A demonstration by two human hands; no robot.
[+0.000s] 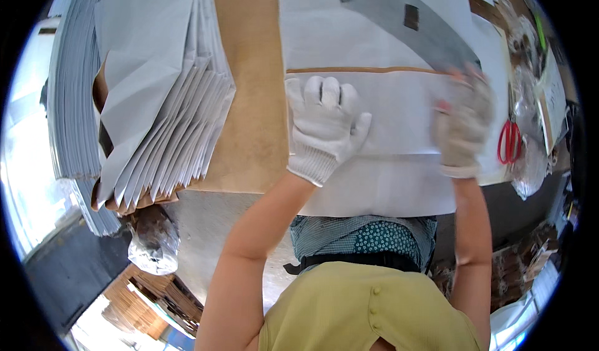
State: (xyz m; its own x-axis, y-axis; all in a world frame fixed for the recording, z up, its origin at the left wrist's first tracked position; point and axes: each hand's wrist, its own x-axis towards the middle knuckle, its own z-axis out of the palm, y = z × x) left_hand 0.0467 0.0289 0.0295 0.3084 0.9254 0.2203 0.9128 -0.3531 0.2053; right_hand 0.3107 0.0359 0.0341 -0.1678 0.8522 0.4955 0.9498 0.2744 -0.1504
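Observation:
My left hand (327,117) wears a white knit glove and lies flat, fingers spread, on a large white paper sheet (387,123). A crease or edge crosses the sheet below the hand, and its near end hangs toward my waist. A thin brown strip (374,70) runs along the sheet's far edge. Over the right part of the sheet is my right hand (465,120), in a dirtier glove with reddish fingertips. Motion smears its fingers, so I cannot tell if they hold anything. Beyond it, a grey curved shape (399,8) with a dark rectangle crosses more white paper.
Left on the brown tabletop (249,114) sits a fanned pile of folded whitish paper (156,101), beside a tall stack of sheets (72,95). Red-handled scissors (510,142) and clear plastic bags (530,170) lie at the right edge. Cardboard (134,307) is low at left.

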